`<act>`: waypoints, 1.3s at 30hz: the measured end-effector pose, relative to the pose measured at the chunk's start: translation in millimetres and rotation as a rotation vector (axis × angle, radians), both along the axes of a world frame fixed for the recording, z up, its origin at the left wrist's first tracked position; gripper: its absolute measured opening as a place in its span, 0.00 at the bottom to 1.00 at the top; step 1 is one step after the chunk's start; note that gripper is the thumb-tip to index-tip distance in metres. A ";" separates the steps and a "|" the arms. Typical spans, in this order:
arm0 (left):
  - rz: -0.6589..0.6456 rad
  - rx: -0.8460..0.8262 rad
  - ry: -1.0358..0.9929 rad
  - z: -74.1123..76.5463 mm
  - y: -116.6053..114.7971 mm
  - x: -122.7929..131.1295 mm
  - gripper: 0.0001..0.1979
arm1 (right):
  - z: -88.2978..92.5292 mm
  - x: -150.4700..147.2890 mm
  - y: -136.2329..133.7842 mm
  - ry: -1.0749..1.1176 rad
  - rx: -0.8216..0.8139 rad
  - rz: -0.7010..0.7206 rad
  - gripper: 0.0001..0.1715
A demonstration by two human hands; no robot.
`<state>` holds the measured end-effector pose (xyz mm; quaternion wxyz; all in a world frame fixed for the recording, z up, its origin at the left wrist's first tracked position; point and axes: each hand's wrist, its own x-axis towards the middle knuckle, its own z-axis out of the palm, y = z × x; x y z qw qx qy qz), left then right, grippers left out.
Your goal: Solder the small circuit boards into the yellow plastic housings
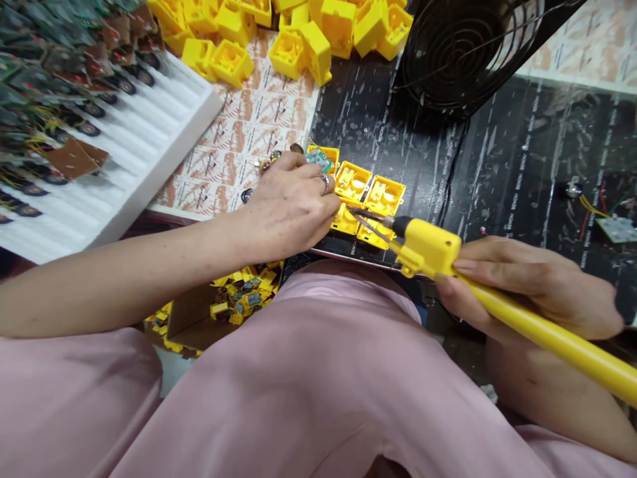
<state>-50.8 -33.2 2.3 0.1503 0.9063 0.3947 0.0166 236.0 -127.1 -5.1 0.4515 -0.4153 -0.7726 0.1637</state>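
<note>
A left hand (291, 206) rests its fingers against a small green circuit board (318, 159) in one of several yellow plastic casings (368, 199) on a dark bench (378, 99), while the right hand (527, 285), apart from it, grips a yellow soldering iron (428, 249) with its tip at the casings.
</note>
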 end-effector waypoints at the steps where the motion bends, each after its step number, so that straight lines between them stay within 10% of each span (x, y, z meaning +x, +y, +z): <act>1: 0.004 -0.011 -0.012 -0.2 0.2 -0.5 0.17 | 0.9 1.8 -0.5 0.003 -0.003 0.002 0.09; 6: 0.000 -0.041 -0.014 3.8 0.3 0.4 0.17 | -0.2 4.5 -1.4 0.040 0.062 0.048 0.15; 13: 0.010 -0.053 -0.041 3.8 -2.2 1.0 0.20 | -11.8 1.2 -18.8 0.011 -0.036 -0.288 0.31; 22: 0.049 -0.007 -0.077 -0.4 -8.4 -3.8 0.19 | -16.6 0.5 -11.9 0.065 -0.015 -0.230 0.36; 39: 0.141 0.080 -0.125 -10.7 3.8 -10.9 0.17 | -18.2 2.8 -6.1 0.050 0.049 -0.052 0.21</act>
